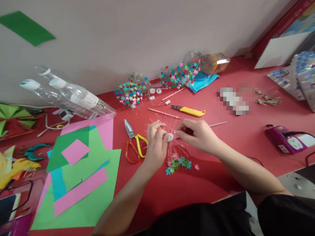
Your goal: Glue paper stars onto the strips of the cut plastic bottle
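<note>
My left hand (157, 142) is closed around a small white bottle cap (170, 137) with clear plastic strips fanning out from it over the red table. Just right of the cap, my right hand (194, 132) is pinched; what lies between its fingertips is too small to make out. Below both hands sits a pile of small paper stars (177, 163) in green, blue and pink. Scissors (135, 141) with red and yellow handles lie left of my left hand. Above the hands are a striped straw (164, 113) and a yellow cutter (192, 110).
Coloured paper sheets (81, 196) cover the left side, below clear plastic bottles (81, 98). Star-covered clear balls (133, 91) stand by the wall, near a blue packet (203, 83) and a jar (215, 64). A purple power socket (285, 139) is at the right.
</note>
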Motion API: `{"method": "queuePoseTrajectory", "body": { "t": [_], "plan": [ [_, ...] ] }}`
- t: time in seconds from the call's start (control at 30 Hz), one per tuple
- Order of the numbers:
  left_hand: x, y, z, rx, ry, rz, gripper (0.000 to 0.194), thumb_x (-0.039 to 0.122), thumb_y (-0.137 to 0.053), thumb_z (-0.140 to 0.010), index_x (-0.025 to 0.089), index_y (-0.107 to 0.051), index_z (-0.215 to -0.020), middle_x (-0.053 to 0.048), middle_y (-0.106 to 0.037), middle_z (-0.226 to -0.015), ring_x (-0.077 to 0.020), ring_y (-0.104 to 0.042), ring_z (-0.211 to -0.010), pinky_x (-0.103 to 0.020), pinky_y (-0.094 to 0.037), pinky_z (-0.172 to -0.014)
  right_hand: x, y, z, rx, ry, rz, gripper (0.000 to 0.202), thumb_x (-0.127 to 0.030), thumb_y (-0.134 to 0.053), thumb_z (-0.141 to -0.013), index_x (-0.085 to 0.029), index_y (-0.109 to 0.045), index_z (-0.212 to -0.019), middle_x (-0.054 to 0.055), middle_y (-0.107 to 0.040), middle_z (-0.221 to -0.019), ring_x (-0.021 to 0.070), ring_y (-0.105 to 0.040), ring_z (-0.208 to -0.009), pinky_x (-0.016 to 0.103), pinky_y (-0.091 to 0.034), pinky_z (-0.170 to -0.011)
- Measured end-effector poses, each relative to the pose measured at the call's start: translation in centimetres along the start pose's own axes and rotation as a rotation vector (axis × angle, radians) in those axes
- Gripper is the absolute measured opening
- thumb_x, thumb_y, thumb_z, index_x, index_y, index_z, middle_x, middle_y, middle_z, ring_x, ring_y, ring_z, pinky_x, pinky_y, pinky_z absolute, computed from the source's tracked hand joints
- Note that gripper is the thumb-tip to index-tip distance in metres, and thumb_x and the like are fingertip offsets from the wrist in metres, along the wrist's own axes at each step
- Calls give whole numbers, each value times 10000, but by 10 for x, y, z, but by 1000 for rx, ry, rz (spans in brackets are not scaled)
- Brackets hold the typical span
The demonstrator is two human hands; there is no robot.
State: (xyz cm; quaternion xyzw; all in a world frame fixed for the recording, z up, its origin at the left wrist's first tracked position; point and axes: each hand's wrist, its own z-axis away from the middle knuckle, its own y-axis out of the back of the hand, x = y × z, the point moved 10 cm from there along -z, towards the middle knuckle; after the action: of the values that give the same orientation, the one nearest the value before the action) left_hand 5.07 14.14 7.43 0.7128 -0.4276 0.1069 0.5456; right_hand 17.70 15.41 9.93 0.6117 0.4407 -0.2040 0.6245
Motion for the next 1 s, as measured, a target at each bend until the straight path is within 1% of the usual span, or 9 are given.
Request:
{"method": "queuePoseTrajectory", "body": {
  "t": [0.17, 0.37, 0.47, 0.57, 0.7, 0.8, 1.0],
  "plan": [
    [-1, 2, -2, -20, 13, 33, 182, 255, -358, -989, 216, -480, -859, -82, -505, -1217, -233, -408, -1277, -537, -283, -1112, -1, 2, 0, 5, -11, -4, 131, -258, -535, -859, -176, -586, -771, -35, -535, -620, 81, -461, -557, 226, -326, -563],
    [1, 2, -2, -26, 11, 7, 171, 239, -377, -976, 215, -461, -829, -94, -513, -1203, -238, -431, -1244, -536, -339, -1074, 2, 1, 0, -11, -24, 6, 130, -267, -524, -856, -180, -585, -781, -27, -546, -628, 92, -463, -562, 234, -322, -562],
    [3, 2, -3, -39, -8, -17, 173, 245, -416, -964, 209, -494, -813, -90, -531, -1246, -244, -427, -1276, -559, -288, -1109, 3, 2, 0, -6, -28, 14, 135, -272, -527, -855, -178, -582, -776, -27, -542, -620, 92, -459, -557, 235, -315, -559],
    [7, 3, -4, -45, -65, -84, 171, 252, -451, -953, 200, -550, -824, -86, -559, -1267, -242, -457, -1268, -559, -254, -1134, 4, 2, 0, 1, -23, 18, 136, -270, -527, -858, -174, -584, -780, -25, -553, -623, 91, -467, -560, 235, -315, -563],
    [12, 12, -5, 3, -123, -158, 183, 235, -457, -949, 186, -608, -858, -92, -606, -1226, -231, -523, -1201, -534, -310, -1114, 4, 3, 0, 6, -30, 24, 128, -260, -523, -854, -173, -583, -780, -27, -553, -617, 88, -469, -555, 233, -319, -562],
    [13, 18, -5, 27, -122, -151, 189, 230, -465, -949, 175, -632, -877, -98, -628, -1200, -227, -547, -1174, -518, -339, -1102, 1, 6, 2, 17, -29, 40, 125, -253, -523, -848, -172, -584, -777, -28, -548, -609, 88, -463, -552, 233, -323, -562],
    [14, 30, -6, 69, -115, -144, 208, 250, -465, -956, 183, -657, -910, -94, -651, -1151, -225, -573, -1119, -496, -392, -1057, -11, 17, 5, 66, 27, 70, 123, -254, -525, -854, -173, -594, -793, -23, -571, -622, 90, -492, -553, 224, -350, -566]
  ]
}}
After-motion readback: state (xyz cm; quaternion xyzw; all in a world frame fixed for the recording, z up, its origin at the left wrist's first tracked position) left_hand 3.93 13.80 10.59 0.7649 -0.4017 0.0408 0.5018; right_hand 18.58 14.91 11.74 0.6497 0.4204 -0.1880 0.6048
